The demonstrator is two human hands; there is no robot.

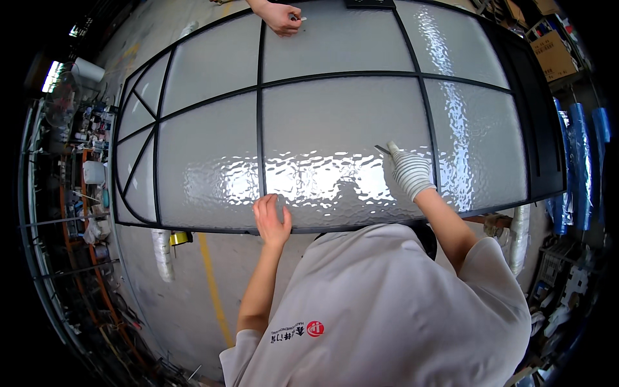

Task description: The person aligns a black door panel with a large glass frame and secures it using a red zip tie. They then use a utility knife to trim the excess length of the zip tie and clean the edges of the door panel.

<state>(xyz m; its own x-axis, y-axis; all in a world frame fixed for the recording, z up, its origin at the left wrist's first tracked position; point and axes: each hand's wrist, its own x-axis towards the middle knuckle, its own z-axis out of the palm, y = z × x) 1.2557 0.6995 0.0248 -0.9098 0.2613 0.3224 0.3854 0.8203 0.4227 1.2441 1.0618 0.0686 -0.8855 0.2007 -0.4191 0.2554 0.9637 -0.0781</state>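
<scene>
A large glass door panel [342,116] with a black frame and black bars lies flat before me; its textured glass reflects bright light. My left hand [272,218], bare, rests on the near edge of the frame beside a black bar, fingers lying flat and open. My right hand [411,171], in a white glove with grey stripes, is closed on a thin grey blade [382,149] over the middle near pane. The blade's tip points left; whether it touches the glass I cannot tell.
Across the panel, another person's hand [282,18] pinches a small white piece. Wrapped supports [162,255] stand under the panel, with a yellow tape roll [180,238] beside one. Cluttered shelves [90,174] line the left; blue wrapped rolls [580,164] and a cardboard box [552,56] are at right.
</scene>
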